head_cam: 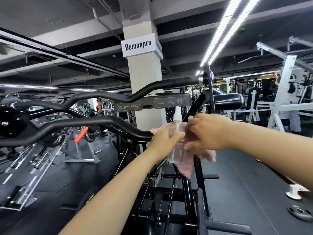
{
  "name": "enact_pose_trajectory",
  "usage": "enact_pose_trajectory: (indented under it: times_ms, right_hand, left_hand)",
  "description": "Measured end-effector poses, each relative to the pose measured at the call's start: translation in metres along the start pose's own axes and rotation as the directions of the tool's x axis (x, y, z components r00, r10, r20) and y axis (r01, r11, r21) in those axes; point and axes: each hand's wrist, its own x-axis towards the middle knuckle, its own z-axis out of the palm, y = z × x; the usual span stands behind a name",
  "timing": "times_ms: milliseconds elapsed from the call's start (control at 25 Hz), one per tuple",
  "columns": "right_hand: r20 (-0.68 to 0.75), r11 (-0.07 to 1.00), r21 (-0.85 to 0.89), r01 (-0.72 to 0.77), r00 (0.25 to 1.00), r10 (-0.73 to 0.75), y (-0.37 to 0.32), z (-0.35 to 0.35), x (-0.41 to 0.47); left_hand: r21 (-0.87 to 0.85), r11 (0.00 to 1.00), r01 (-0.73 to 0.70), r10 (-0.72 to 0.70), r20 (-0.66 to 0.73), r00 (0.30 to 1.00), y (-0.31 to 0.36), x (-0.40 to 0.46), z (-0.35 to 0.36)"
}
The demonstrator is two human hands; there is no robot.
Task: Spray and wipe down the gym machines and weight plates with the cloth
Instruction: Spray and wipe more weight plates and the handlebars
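Hands meeting in front of a black gym machine (101,122). The left hand (165,139) is gripping a clear spray bottle (177,138) with a white nozzle, held upright, fingers curling round its body. The right hand (207,132) is clutching a pink-and-white cloth (199,159), which is hanging behind the bottle and against the machine's upright bar. A white sign (138,44) on the pillar (145,73) is reading "Demonpro". A black panel (169,102) on the machine is showing exercise pictograms; its small print is illegible.
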Motion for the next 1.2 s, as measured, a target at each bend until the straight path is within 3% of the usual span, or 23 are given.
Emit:
enact_pose_trajectory:
  times_ms: [120,240,400,560,720,800,880,960,1080,1160,1200]
  right_hand:
    - [0.075,0.997,0.08,0.01,0.997,-0.016,-0.008,0.004,0.026]
    - [0.181,0.992,0.088,-0.094,0.981,0.077,-0.012,0.011,0.047]
    - [0.239,0.948,0.289,-0.136,0.969,0.067,-0.009,0.014,0.073]
    - [0.098,0.956,0.273,-0.11,0.991,0.086,-0.009,0.022,0.069]
    - [-0.011,0.952,0.259,-0.165,0.985,0.174,-0.016,0.028,0.065]
    - [-0.05,0.88,0.4,-0.258,0.952,0.302,-0.013,0.025,0.068]
    - [-0.077,0.742,0.573,-0.347,0.879,0.471,-0.006,0.022,0.075]
    - [0.075,0.662,0.596,-0.454,0.853,0.517,0.001,0.015,0.084]
    - [0.502,0.567,0.618,-0.544,0.829,0.248,0.001,0.01,0.093]
    - [0.601,0.494,0.646,-0.582,0.787,0.141,0.006,0.01,0.097]
    - [0.617,0.513,0.628,-0.585,0.776,0.129,0.009,0.014,0.098]
  left_hand:
    - [-0.209,0.975,0.068,-0.084,-0.066,0.994,0.001,0.001,-0.014]
    - [-0.332,0.94,0.079,-0.137,-0.154,0.979,-0.001,-0.002,-0.031]
    - [-0.204,0.973,0.105,-0.16,-0.277,0.947,-0.024,-0.004,-0.07]
    - [-0.071,0.984,0.164,-0.178,-0.308,0.934,-0.048,-0.002,-0.106]
    - [-0.064,0.979,0.193,-0.204,-0.319,0.926,-0.07,0.009,-0.127]
    - [-0.064,0.978,0.2,-0.21,-0.312,0.926,-0.078,0.015,-0.133]
    - [-0.045,0.98,0.194,-0.199,-0.306,0.931,-0.082,0.021,-0.137]
    - [0.047,0.978,0.201,-0.177,-0.317,0.932,-0.083,0.026,-0.145]
    - [0.121,0.968,0.218,-0.17,-0.318,0.933,-0.096,0.035,-0.16]
    - [0.02,0.972,0.232,-0.216,-0.301,0.929,-0.109,0.038,-0.168]
    - [-0.046,0.971,0.233,-0.236,-0.293,0.926,-0.113,0.038,-0.17]
